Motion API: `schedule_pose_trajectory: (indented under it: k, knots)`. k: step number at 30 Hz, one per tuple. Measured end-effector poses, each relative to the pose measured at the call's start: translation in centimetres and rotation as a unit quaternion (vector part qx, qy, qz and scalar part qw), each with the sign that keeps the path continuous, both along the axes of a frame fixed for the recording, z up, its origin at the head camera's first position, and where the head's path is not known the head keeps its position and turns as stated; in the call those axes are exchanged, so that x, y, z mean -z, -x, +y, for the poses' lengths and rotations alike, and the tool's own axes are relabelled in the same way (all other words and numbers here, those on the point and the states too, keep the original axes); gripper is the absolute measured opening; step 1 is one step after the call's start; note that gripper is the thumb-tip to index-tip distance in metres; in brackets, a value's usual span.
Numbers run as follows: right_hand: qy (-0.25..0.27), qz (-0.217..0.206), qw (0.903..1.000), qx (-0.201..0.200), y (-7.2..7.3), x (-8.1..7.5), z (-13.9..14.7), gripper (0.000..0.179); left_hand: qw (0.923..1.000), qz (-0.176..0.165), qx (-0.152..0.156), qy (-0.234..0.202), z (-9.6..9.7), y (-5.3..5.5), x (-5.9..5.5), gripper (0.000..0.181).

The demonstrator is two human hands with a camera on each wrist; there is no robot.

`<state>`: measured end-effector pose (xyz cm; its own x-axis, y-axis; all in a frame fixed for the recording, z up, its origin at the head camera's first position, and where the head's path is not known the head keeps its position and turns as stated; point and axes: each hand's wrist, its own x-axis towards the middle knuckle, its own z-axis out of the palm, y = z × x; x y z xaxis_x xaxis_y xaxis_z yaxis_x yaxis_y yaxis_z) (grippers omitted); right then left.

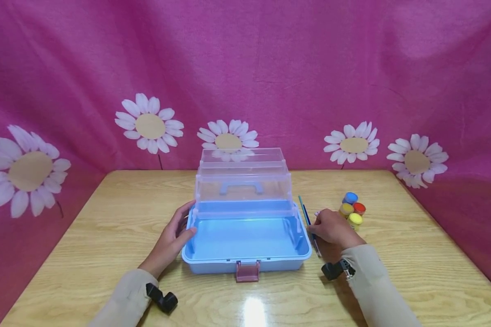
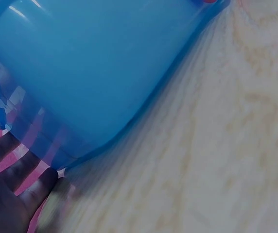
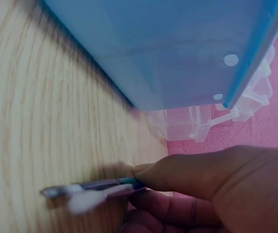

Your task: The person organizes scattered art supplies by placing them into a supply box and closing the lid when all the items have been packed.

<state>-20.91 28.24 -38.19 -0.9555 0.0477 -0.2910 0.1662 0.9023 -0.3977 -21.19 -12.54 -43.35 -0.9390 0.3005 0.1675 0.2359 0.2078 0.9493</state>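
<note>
A light blue storage box (image 1: 245,238) stands with its clear lid and trays (image 1: 245,179) raised at the back. My left hand (image 1: 172,238) holds the box's left side, thumb at the rim and the other fingers along the outer wall. In the left wrist view, its fingers (image 2: 17,167) meet the box's edge. To the right of the box, my right hand (image 1: 333,227) pinches paintbrushes (image 3: 105,185) between thumb and forefinger, low over the table. Their bristle ends, one dark and one white, stick out past the fingertips; the blue handle (image 1: 304,209) of one shows in the head view.
Several small paint pots (image 1: 355,220) with blue, red and yellow lids stand just beyond my right hand. A pink latch (image 1: 247,271) hangs at the box's front. Behind the wooden table (image 1: 127,195) hangs a magenta cloth (image 1: 270,68) with white daisies.
</note>
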Motion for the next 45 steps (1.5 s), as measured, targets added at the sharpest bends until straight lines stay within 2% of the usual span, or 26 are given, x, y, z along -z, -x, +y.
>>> schedule_pose_trajectory:
  k: [8, 17, 33, 41, 45]
  knots:
    - [0.003, 0.000, 1.0000, 0.006, -0.1, -0.2, 0.2, 0.022, 0.9999, 0.012, 0.010, -0.001, 0.2, 0.2, 0.1, 0.057]
    - [0.006, 0.037, 0.9993, 0.002, -0.3, -0.7, 0.4, 0.023, 1.0000, 0.005, 0.007, 0.004, 0.2, 0.1, -0.3, 0.058]
    - [0.032, 0.053, 0.9978, 0.025, -0.6, -1.4, 0.8, 0.023, 1.0000, 0.006, 0.006, 0.004, 0.1, 0.1, -0.2, 0.057]
    - [0.022, 0.082, 0.9963, 0.011, -0.7, -1.8, 1.0, 0.020, 0.9999, 0.008, 0.001, 0.009, 0.0, 0.1, -0.1, 0.058]
    - [0.032, 0.092, 0.9952, 0.002, -0.8, -2.3, 1.2, 0.020, 0.9998, 0.012, -0.002, 0.014, 0.0, 0.0, 0.0, 0.059]
